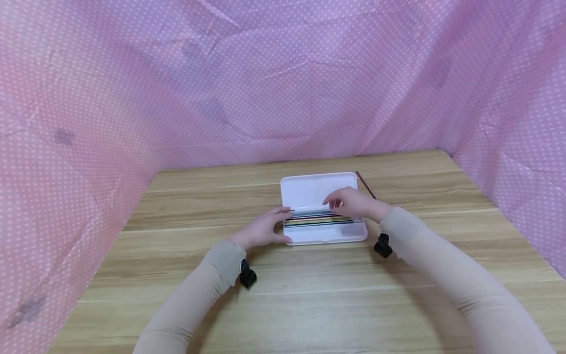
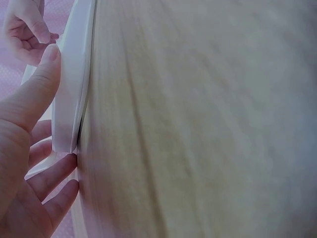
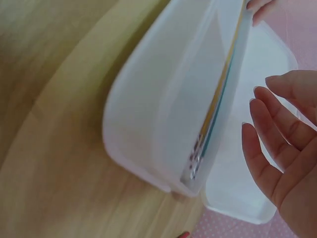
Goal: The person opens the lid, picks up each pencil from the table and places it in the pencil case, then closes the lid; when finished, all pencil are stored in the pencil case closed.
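A white pencil case point(image 1: 325, 236) lies open on the table, its lid point(image 1: 305, 189) folded back on the far side. Several coloured pencils point(image 1: 316, 222) lie side by side in its tray. At the case's left end, my left hand point(image 1: 263, 228) holds it, thumb at the near corner and fingers further back; the left wrist view shows the thumb against the wall. My right hand point(image 1: 349, 201) hovers over the case near the lid's hinge, fingers loosely bent. Nothing shows between those fingers in the right wrist view, where a yellow pencil point(image 3: 225, 74) lies along the tray.
One dark reddish pencil point(image 1: 366, 185) lies on the wooden table point(image 1: 300, 295), right of the lid and partly hidden by my right wrist. Pink dotted cloth point(image 1: 283, 98) hangs behind the table and along both sides.
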`<state>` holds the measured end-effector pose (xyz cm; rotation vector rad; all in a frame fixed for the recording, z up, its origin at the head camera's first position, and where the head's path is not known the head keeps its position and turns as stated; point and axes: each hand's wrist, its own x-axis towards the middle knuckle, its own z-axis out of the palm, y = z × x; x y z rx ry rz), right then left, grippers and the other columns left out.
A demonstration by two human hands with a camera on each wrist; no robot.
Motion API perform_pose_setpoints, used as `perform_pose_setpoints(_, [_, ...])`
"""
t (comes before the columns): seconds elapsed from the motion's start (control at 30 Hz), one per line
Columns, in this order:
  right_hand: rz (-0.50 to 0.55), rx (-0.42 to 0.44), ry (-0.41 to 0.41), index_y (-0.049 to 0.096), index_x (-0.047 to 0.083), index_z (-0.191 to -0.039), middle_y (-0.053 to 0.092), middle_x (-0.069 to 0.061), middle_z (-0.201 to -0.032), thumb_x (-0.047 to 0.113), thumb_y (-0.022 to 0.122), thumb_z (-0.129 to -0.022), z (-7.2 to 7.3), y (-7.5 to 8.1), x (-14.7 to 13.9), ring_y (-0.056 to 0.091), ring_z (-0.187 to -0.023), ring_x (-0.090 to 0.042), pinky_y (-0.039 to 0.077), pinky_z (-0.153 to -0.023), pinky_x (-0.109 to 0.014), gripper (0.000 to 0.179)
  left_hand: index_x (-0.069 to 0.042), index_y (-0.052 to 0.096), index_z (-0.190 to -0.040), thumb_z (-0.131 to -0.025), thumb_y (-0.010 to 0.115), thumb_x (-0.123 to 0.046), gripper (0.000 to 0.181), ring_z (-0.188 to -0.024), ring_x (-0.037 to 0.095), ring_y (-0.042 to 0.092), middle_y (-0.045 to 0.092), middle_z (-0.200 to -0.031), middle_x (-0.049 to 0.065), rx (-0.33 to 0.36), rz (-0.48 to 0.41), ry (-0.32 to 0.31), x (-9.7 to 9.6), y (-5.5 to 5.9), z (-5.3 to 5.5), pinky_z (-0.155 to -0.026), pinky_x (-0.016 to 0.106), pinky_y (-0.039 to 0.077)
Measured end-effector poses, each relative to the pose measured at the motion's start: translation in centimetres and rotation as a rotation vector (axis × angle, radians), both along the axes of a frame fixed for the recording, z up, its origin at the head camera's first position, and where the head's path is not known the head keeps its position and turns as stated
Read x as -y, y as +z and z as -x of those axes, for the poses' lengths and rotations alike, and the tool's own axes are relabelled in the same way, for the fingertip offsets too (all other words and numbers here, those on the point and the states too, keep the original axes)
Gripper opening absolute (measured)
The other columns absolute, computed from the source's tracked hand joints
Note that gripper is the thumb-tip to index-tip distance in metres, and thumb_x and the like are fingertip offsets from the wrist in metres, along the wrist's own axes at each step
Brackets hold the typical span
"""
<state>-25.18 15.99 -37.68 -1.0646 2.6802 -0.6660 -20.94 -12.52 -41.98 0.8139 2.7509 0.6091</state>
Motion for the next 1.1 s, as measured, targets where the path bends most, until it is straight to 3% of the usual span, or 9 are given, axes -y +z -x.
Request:
perform_pose_setpoints(0.27, [0.074,-0.027,-0.113,0.065,0.0,-0.116,0.067,-0.008,-0.096,0.003,0.059,-0.088,0.9,1.3,-1.9,0.061,-0.09,-0.023,0.052,-0.082,-0.041,0.029,-0.013,0.044,-0.142,-0.079,0.075,-0.042,0.076,-0.14,0.025,0.031,0.032,-0.153,0.003,-0.019,0.0,0.003,0.0,0.4,0.1,-0.114,0.039,0.028])
perform_pose_setpoints(0.47, [0.094,0.024,-0.2,0.064,0.001,-0.117,0.065,-0.01,-0.095,0.003,0.059,-0.088,1.0,1.0,-3.4,0.058,-0.086,-0.023,0.052,-0.076,-0.037,0.029,-0.014,0.043,-0.143,-0.079,0.073,-0.047,0.079,-0.14,0.026,0.03,0.031,-0.154,0.003,0.001,0.017,-0.01,-0.1,-0.2,-0.3,-0.114,0.041,0.029])
perform_pose_setpoints(0.7, [0.268,0.002,-0.332,0.06,-0.008,-0.118,0.065,-0.022,-0.1,0.002,0.059,-0.089,1.7,1.1,-5.2,0.059,-0.092,-0.031,0.049,-0.076,-0.029,0.031,-0.014,0.043,-0.143,-0.079,0.074,-0.044,0.076,-0.14,0.025,0.031,0.031,-0.154,0.002,-0.008,-0.002,-0.001,0.0,-0.2,0.0,-0.114,0.04,0.029])
perform_pose_setpoints(0.83, [0.358,0.119,-0.423,0.052,-0.008,-0.128,0.06,-0.026,-0.113,0.006,0.055,-0.092,2.3,1.0,-6.5,0.058,-0.093,-0.021,0.048,-0.076,-0.022,0.038,-0.014,0.043,-0.143,-0.079,0.074,-0.044,0.077,-0.14,0.025,0.03,0.03,-0.154,0.003,-0.003,-0.002,-0.001,0.1,-0.2,0.1,-0.114,0.04,0.028])
perform_pose_setpoints(0.97, [0.446,0.287,-0.488,0.041,-0.005,-0.139,0.049,-0.028,-0.128,0.007,0.052,-0.095,2.7,0.7,-7.7,0.053,-0.092,-0.004,0.051,-0.087,-0.026,0.047,-0.014,0.044,-0.142,-0.079,0.075,-0.042,0.076,-0.14,0.026,0.03,0.031,-0.154,0.004,-0.003,-0.006,0.001,0.1,0.0,0.1,-0.114,0.04,0.028])
perform_pose_setpoints(1.1, [0.436,0.342,-0.528,0.036,-0.005,-0.141,0.045,-0.031,-0.133,0.011,0.05,-0.097,2.8,0.2,-8.6,0.052,-0.094,-0.005,0.05,-0.086,-0.028,0.049,-0.013,0.045,-0.142,-0.078,0.075,-0.042,0.076,-0.14,0.026,0.031,0.032,-0.153,0.004,-0.008,-0.004,-0.004,0.0,0.1,0.0,-0.114,0.041,0.029])
